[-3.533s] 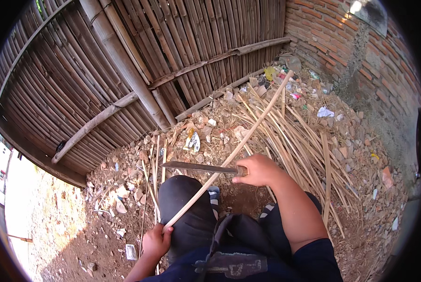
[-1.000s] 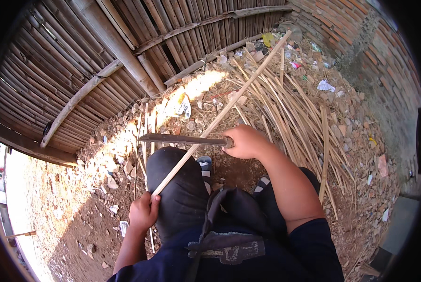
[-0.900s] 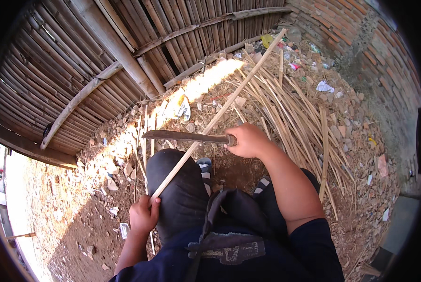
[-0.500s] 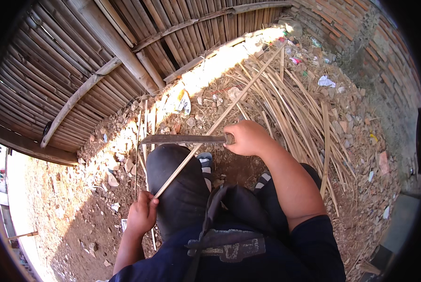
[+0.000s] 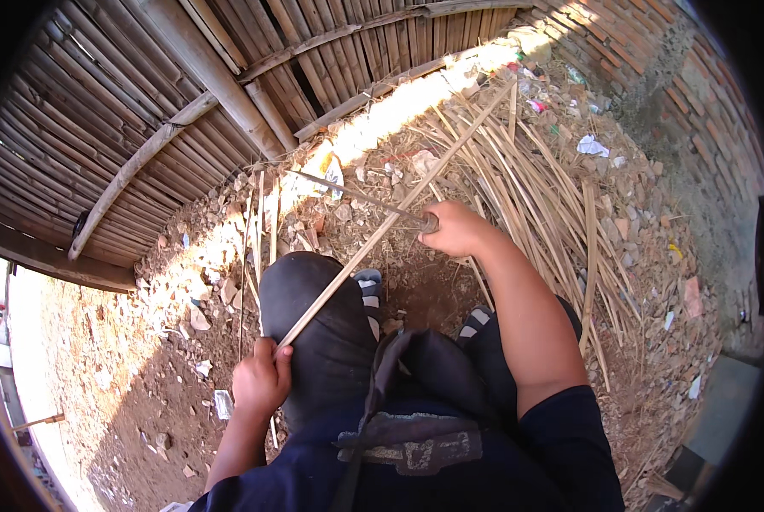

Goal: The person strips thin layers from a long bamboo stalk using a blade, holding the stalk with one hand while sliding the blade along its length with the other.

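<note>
My left hand point(image 5: 261, 375) is closed round the near end of a long pale bamboo strip point(image 5: 348, 271). The strip slants across my left knee point(image 5: 301, 294), away to the far right over a pile of strips. A machete point(image 5: 352, 193) is gripped by its handle in my right hand point(image 5: 455, 229). Its dark blade points to the far left and crosses the strip beyond my knee, edge-on, so the blade looks thin. Whether blade and strip touch, I cannot tell.
Many loose bamboo strips point(image 5: 527, 188) lie in a heap on the right. A few more strips point(image 5: 259, 218) lie left of my knee. A bamboo wall point(image 5: 126, 111) rises at far left, a brick wall point(image 5: 698, 111) at right. Rubble and litter cover the ground point(image 5: 143, 427).
My right hand has moved farther away and slightly right, and the machete has turned from lying level to slanting toward the far left, blade edge-on. The left hand has stayed nearly in place, holding the strip.
</note>
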### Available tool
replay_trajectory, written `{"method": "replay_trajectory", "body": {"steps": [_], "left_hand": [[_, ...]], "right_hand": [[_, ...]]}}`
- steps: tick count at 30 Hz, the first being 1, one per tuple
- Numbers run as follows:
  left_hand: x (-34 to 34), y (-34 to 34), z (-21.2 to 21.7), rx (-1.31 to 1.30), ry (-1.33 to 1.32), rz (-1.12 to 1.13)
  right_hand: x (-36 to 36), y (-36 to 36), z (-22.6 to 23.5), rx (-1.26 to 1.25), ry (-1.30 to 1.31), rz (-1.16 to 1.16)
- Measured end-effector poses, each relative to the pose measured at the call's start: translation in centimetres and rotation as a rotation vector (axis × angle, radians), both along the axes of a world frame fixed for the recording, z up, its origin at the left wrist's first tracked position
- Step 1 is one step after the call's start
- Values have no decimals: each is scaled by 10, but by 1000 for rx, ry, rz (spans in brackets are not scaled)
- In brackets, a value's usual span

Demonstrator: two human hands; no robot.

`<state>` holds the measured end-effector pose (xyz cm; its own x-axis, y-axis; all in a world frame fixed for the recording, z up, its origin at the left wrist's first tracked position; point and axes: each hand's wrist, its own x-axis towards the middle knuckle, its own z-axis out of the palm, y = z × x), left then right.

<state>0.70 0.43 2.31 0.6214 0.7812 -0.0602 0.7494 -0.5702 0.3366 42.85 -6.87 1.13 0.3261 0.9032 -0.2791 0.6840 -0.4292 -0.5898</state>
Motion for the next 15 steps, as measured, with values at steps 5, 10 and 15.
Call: {"method": "replay_trajectory", "body": {"steps": [5,10,15], "left_hand": [[-3,3,5,-2,40,-29],[-5,6,-3,-38,-22,-39],[-4,9,-2,-65,-77,-54]], "right_hand": [[-14,-5,9,-21,-50,-47],[-39,-8,25,16,-137,110],[-9,-5,13,81,-28,-82]]}}
